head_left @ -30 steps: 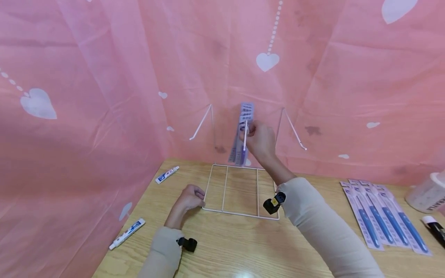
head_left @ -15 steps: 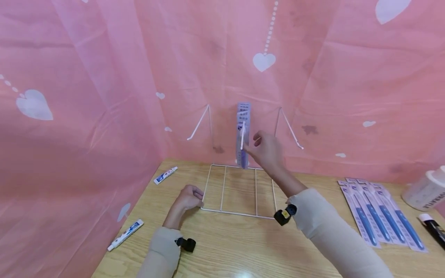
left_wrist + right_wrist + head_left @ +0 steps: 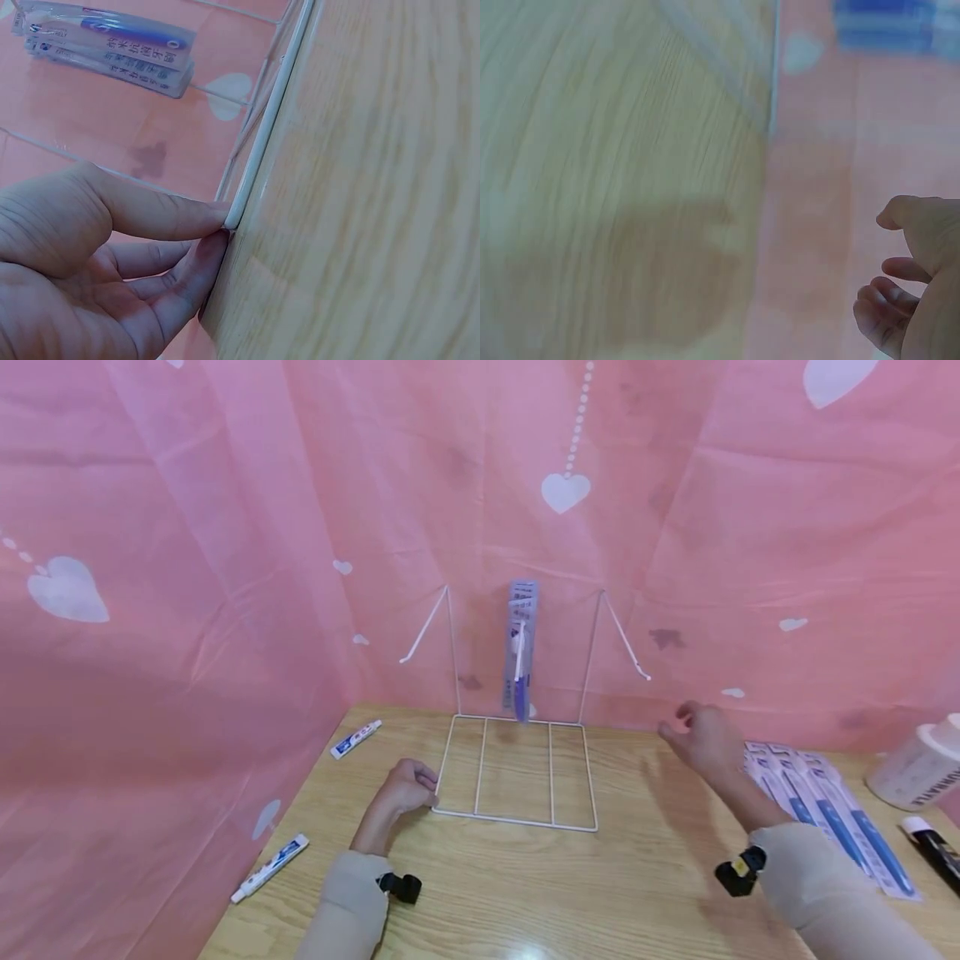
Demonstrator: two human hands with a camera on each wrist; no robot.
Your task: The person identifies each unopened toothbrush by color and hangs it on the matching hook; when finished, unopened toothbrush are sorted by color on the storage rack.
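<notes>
A white wire display rack point(image 3: 517, 819) stands on the table, its base flat and three prongs up at the back. My left hand point(image 3: 407, 787) pinches the front left corner of the base; in the left wrist view the thumb and fingers point(image 3: 169, 214) meet at the end of the white wire. Several packaged toothbrushes point(image 3: 520, 681) hang overlapped on the middle prong. Above the table, right of the rack, my right hand point(image 3: 705, 739) holds nothing, its fingers loosely bent. Just beyond it lie several more packaged toothbrushes point(image 3: 832, 806), partly hidden by the right arm.
Two toothpaste tubes point(image 3: 270, 868) lie on the table at the left. A white tub point(image 3: 918, 766) and a black tube with a white cap point(image 3: 933, 852) are at the far right. A pink curtain point(image 3: 300, 527) with hearts hangs behind and along the left side.
My right hand has let go of the hanging toothbrushes and moved right and down, toward those on the table. The hanging packs now line up more closely. My left hand has stayed at the corner.
</notes>
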